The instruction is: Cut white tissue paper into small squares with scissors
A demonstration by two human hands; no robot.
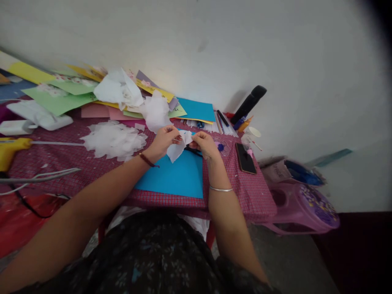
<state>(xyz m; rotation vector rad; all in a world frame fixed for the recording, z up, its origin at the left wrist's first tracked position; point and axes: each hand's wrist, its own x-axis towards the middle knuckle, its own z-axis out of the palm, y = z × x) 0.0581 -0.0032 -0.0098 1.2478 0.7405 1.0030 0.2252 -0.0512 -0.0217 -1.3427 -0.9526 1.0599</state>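
white sheet (pixel 175 152), pinched by the left hand (pixel 167 141) and right hand (pixel 204 143) above blue paper (pixel 174 177), might tear if they tug apart too hard.

Over the near half of the blue sheet (pixel 173 175), the way from the front edge to both hands is open. Bare worktop (pixel 239 185) also leaves room on the near side of the phone (pixel 246 158). Leftward, the white paper pile (pixel 113 139) and cables (pixel 45 176) obstruct; heaped cards (pixel 65 98) crowd the back.
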